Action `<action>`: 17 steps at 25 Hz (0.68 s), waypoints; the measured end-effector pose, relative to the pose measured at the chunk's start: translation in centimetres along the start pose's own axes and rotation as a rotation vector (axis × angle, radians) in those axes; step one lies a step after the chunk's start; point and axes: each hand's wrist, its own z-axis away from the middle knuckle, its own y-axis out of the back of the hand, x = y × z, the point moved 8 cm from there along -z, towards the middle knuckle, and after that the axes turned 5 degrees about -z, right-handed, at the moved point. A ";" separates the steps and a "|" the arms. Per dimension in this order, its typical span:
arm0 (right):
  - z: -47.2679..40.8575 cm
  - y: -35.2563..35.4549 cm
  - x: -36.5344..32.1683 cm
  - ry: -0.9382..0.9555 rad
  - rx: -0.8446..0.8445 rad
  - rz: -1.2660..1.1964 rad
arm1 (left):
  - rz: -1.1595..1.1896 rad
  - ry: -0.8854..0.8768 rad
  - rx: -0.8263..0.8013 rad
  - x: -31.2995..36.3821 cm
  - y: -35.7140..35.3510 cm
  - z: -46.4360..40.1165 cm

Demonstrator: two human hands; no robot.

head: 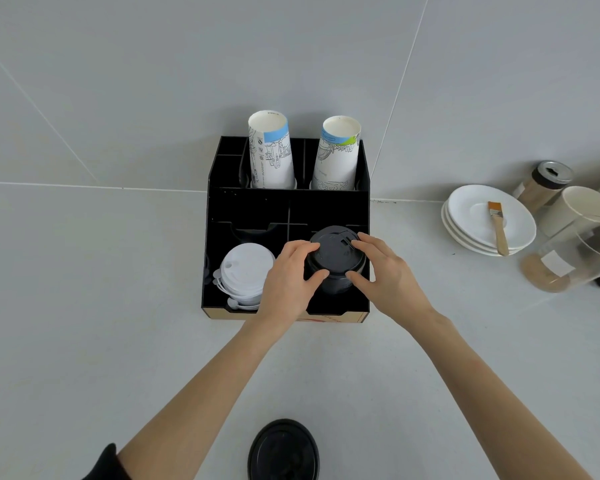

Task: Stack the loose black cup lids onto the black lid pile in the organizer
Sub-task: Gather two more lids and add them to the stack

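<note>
A black organizer (250, 206) stands against the wall. In its front right compartment rises the black lid pile (335, 258). My left hand (288, 275) grips the pile's left side, thumb at the front and fingers over the top rim. From the right, my right hand (385, 271) clasps the same pile, fingers touching the top lid. One loose black lid (283, 450) lies flat on the counter near the bottom edge, between my forearms.
A white lid pile (245, 271) fills the front left compartment. Two paper cup stacks (272, 150) (337, 154) stand in the back compartments. At the right are white saucers (478, 220) with a brush (497, 226), a jar (544, 183) and a clear container (575, 258).
</note>
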 end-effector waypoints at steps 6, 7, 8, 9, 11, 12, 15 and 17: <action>0.7 -0.2 -0.7 0.019 0.007 0.018 | -0.009 -0.028 -0.075 -0.4 0.5 0.3; 0.9 -0.2 -0.8 0.025 0.016 0.021 | -0.011 -0.028 -0.078 -0.6 0.6 0.6; 1.2 -0.2 -1.0 0.029 0.027 0.023 | -0.008 -0.025 -0.078 -0.8 0.7 1.0; 1.6 -0.1 -1.3 0.030 0.041 0.021 | -0.002 -0.022 -0.078 -1.0 0.9 1.5; 2.3 -0.1 -1.6 0.025 0.060 0.001 | 0.015 -0.013 -0.080 -1.4 1.5 2.4; 2.8 -0.2 -1.8 0.022 0.061 -0.008 | 0.026 -0.007 -0.081 -1.6 1.7 2.9; 4.6 -1.1 -2.6 0.025 0.038 -0.023 | 0.037 -0.007 -0.080 -2.3 2.5 4.9; 5.9 -1.9 -3.1 0.042 0.027 -0.022 | 0.031 -0.024 -0.098 -2.8 2.8 6.4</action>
